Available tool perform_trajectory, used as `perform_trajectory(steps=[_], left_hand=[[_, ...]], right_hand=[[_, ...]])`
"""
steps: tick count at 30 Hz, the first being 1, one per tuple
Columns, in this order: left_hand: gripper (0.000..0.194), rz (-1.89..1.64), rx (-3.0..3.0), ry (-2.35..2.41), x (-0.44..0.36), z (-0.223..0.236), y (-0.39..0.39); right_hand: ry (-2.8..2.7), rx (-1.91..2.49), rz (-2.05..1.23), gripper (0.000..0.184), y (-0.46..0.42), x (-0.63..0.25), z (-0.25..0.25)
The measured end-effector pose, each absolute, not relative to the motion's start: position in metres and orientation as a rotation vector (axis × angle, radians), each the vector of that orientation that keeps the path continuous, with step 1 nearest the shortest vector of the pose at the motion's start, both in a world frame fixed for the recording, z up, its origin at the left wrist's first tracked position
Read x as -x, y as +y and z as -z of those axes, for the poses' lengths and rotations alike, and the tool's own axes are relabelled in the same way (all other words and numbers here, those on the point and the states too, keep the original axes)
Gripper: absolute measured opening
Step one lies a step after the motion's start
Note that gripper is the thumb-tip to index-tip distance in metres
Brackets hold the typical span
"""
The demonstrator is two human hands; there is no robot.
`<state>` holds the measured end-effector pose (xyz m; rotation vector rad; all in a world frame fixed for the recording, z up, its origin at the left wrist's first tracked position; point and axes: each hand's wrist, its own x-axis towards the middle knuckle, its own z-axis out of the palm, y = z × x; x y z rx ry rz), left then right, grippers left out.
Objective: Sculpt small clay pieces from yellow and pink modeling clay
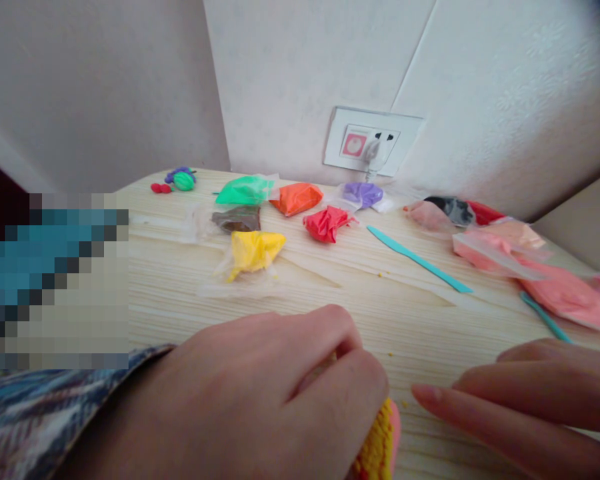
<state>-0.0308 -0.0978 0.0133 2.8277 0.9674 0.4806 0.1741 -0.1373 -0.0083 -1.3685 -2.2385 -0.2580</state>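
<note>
My left hand (275,393) is curled over a modelling clay piece (380,440) at the bottom of the view. The part that shows has a crumbly yellow surface with a smooth pink edge; my fingers hide the rest. To its right, my right hand (535,400) holds nothing that I can see. Its index finger stretches toward the clay piece, apart from it, just above the wooden table, with the other fingers loosely bent. Small yellow crumbs (405,404) lie on the table between the two hands.
Bags of yellow clay (256,250), brown clay (237,219), green clay (245,190), orange clay (297,199), red clay (327,223) and purple clay (363,194) lie beyond my hands. Teal clay tools (420,260) and pink clay bags (570,293) lie right. A wall socket (373,141) holds a plug.
</note>
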Motion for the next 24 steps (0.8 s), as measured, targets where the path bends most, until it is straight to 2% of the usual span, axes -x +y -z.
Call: perform_trajectory(steps=[3, 7, 9, 15, 20, 24], left_hand=[[0.013, -0.549, -2.851, 0.922, 0.032, -0.008, -0.095], [0.009, -0.799, -2.879, 0.817, 0.034, 0.003, -0.09], [0.008, -0.839, -2.873, 0.799, 0.034, 0.004, -0.089], [0.008, -0.468, -2.834, 0.963, 0.031, -0.012, -0.096], [0.01, -0.421, -2.817, 0.981, 0.03, -0.016, -0.097], [0.01, -0.426, -2.821, 0.956, 0.03, -0.015, -0.096]], right_hand=[[-2.222, 1.372, 0.203, 0.034, -0.139, -0.174, 0.006], [-2.336, 1.358, -0.107, 0.031, -0.138, -0.179, 0.005], [-2.365, 1.36, -0.158, 0.029, -0.138, -0.181, 0.005], [-2.296, 1.257, 0.105, 0.022, -0.138, -0.179, 0.002], [-2.213, 1.37, 0.182, 0.042, -0.138, -0.17, 0.001], [-2.177, 1.361, 0.194, 0.035, -0.137, -0.169, 0.009]])
